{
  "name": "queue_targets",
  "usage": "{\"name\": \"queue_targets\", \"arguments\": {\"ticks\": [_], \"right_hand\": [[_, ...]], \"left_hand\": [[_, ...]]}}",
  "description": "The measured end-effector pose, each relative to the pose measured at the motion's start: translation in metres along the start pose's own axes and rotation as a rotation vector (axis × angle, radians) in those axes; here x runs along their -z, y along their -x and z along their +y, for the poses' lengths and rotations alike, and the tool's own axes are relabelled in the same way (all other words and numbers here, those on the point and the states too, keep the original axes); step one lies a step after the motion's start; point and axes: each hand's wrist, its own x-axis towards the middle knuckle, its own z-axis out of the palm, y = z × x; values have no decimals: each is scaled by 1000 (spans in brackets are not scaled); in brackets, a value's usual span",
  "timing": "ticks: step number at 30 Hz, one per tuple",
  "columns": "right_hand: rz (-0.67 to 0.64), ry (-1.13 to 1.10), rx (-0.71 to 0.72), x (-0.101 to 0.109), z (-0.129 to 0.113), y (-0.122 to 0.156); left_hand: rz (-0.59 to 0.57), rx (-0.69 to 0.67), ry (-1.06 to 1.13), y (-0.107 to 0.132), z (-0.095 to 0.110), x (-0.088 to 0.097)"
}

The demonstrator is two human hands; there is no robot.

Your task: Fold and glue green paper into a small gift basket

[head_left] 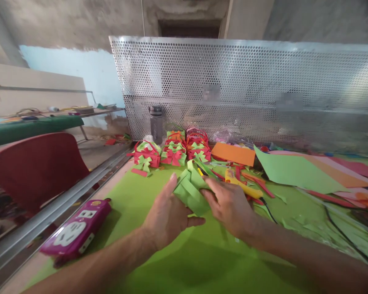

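Note:
Between both hands is a small light-green folded-paper basket [191, 191], tilted, with a paper strip crossing its side. My left hand [168, 214] is closed on its left side, thumb up against the paper and fingers underneath. My right hand [228, 202] grips the right edge, with the fingertips pressed to the paper. Just beyond stand several finished-looking red and green paper baskets [173, 153] with bow shapes on their fronts. A yellow glue gun [243, 185] lies to the right of the basket, partly hidden by my right hand.
A purple power strip [76, 228] rests at the table's left edge. Coloured paper sheets [297, 169] and an orange piece [233, 153] lie at right among scraps and a black cable [346, 237]. Behind stand a grey bottle [156, 124] and a perforated metal panel [242, 77]. A red chair [39, 169] is at left.

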Motion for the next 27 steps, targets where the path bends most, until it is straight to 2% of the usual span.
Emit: {"name": "queue_targets", "arguments": {"ticks": [5,12,16,21,24,27], "right_hand": [[-4,103,77,-2,-2,3],[18,195,95,-8,-8,6],[48,220,123,-10,-8,7],[34,245,151,-8,-4,6],[47,283,211,-6,-2,5],[62,315,254,-3,-1,5]], "left_hand": [[5,-52,37,-1,-4,-2],[55,-143,-88,1,-8,-10],[37,-128,-73,1,-12,-8],[-46,-60,68,0,-14,-2],[-61,1,-5,-1,-11,1],[-6,23,-125,-2,-5,2]]}}
